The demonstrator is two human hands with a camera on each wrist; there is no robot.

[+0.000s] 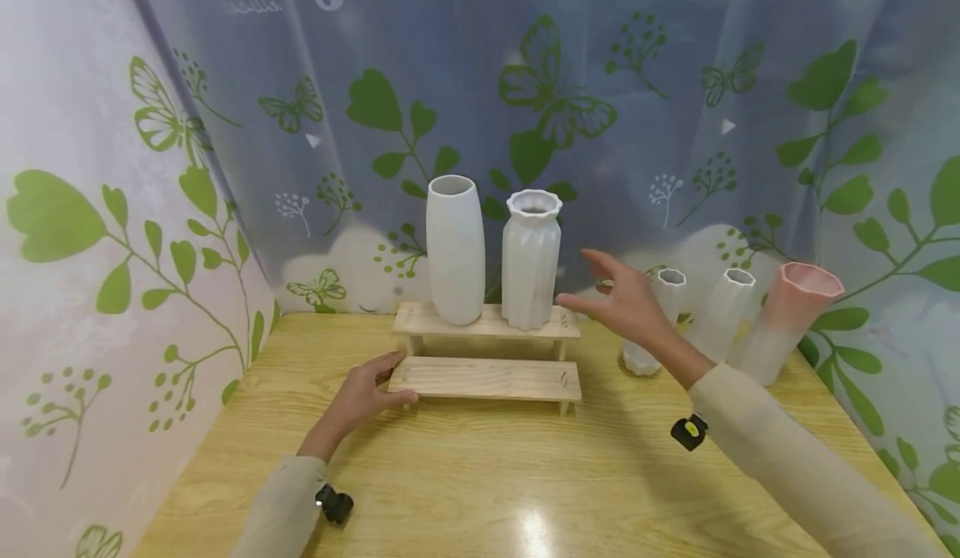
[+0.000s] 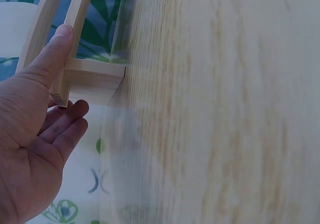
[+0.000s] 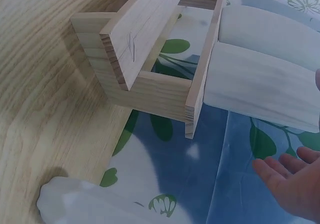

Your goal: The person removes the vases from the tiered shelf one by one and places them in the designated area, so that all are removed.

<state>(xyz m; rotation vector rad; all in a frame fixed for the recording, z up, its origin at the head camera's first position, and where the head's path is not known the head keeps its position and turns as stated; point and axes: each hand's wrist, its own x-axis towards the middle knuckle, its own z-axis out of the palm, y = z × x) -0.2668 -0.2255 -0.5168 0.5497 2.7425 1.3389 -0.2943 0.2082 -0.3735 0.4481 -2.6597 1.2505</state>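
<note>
wooden stand (image 1: pixel 487 377) is pinched by the left hand (image 1: pixel 365 393); the spread right hand (image 1: pixel 630 302) partly hides a white vase (image 1: pixel 673 292).

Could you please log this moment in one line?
left hand: grips wooden stand; right hand: empty, near ribbed vase; upper shelf: ribbed vase, smooth vase
</note>
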